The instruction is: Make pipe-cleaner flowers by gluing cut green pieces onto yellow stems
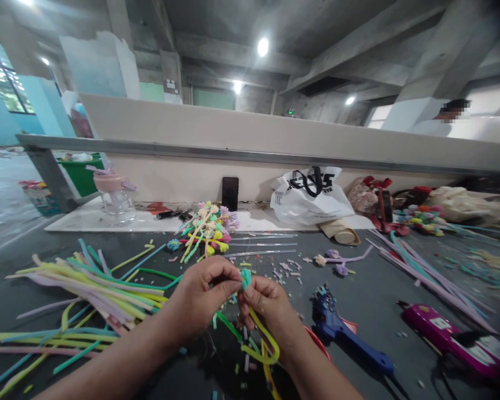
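Near the middle of the table, my left hand (210, 294) pinches the side of a small teal fuzzy bud (245, 278), shaped from what looks like pipe cleaner. My right hand (270, 305) grips the same bud from below, thumb and fingers closed around its base. A bent yellow pipe cleaner (270, 347) hangs under the right palm; whether it joins the bud is hidden by the fingers. Left of my wrist lies a loose heap of pastel pipe cleaners (95, 283). Just beyond my hands rests a bunch of finished pipe-cleaner flowers (212, 228).
At right lie a blue glue gun (345, 333) with a cord and a magenta tool (445, 339). Glue sticks (262, 244) and cut scraps (287, 269) are scattered ahead. Along the back stand a clear bottle (114, 194), a phone (230, 193) and a white bag (310, 194).
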### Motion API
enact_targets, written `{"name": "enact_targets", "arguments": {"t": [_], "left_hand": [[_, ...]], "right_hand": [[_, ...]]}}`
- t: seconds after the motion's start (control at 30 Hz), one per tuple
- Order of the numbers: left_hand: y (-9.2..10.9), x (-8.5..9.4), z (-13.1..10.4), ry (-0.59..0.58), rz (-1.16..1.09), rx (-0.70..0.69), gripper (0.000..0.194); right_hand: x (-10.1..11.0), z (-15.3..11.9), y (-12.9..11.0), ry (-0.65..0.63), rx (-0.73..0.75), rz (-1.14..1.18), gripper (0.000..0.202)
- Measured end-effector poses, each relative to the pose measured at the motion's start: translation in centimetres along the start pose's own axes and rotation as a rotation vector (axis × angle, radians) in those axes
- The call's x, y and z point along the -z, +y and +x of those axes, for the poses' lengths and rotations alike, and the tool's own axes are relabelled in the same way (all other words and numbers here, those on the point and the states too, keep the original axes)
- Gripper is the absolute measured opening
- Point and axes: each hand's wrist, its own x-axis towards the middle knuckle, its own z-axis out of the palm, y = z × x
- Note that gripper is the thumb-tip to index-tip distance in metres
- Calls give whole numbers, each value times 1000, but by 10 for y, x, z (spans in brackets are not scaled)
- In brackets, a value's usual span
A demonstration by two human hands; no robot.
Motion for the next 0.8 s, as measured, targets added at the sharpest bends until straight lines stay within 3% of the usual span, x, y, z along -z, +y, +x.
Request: {"name": "enact_targets", "arguments": {"t": [0.23, 0.6, 0.8], "left_hand": [[-3, 4, 1, -15, 99, -172, 13], [-3, 7, 2, -85, 146, -213, 16], [1, 9, 4, -30, 87, -192, 14]], "right_hand": [[1, 0, 0, -23, -21, 2, 26], [0, -1, 2, 12, -7, -5, 26], [0, -1, -2, 13, -16, 30, 25]]}}
